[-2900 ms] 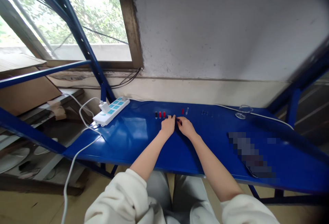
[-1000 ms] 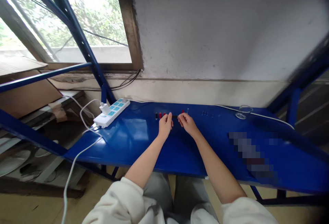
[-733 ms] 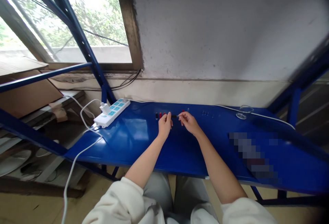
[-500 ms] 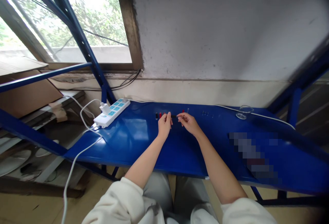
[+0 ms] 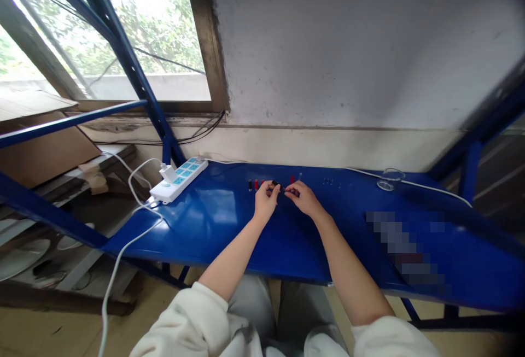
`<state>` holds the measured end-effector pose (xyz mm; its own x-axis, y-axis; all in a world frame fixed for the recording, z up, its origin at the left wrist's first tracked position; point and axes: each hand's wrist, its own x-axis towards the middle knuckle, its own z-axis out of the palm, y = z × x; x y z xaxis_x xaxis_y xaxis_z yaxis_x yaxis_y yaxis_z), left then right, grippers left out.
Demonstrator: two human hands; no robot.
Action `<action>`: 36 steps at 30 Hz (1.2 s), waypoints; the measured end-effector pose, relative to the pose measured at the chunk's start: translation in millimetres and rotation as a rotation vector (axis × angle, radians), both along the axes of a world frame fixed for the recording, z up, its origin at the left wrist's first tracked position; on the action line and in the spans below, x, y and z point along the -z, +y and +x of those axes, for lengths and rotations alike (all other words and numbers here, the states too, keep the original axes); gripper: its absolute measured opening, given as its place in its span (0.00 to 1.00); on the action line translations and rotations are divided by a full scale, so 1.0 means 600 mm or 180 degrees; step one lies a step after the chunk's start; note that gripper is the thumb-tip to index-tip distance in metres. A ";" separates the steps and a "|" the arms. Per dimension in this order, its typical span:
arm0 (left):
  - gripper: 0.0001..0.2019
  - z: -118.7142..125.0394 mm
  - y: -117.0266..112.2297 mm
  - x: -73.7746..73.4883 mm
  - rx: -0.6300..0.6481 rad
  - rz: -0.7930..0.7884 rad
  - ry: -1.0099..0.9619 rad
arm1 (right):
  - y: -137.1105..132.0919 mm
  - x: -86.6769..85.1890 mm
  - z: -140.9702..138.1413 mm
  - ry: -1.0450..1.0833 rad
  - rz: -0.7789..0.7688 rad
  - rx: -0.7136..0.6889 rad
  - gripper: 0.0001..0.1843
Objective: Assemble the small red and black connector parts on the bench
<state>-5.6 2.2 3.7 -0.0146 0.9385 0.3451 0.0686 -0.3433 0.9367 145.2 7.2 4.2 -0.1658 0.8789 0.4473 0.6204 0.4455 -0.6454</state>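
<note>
Over the blue table, my left hand pinches a small black cylinder between thumb and fingers. My right hand is closed at the cylinder's right end, fingertips pinched on a thin dark part. Whether that part is joined to the cylinder is too small to tell. Just left of my left hand stand another black cylinder and a red cylinder; a second red one is partly hidden behind the fingers. Behind my right hand are a red piece and a small clear piece.
A white power strip with a plug and white cable lies at the table's left end. Several tiny clear pieces lie right of my hands. Farther right are clear round dishes and a blurred-out patch. Blue frame posts rise at both sides.
My left hand has shifted slightly right and turned, so the black cylinder now tilts down to the right. My hands are a little closer together.
</note>
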 end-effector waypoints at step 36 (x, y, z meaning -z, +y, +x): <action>0.07 0.090 0.078 0.024 -0.0587 0.0240 0.2921 | 0.034 0.033 0.038 -0.0794 -0.0733 0.1681 0.11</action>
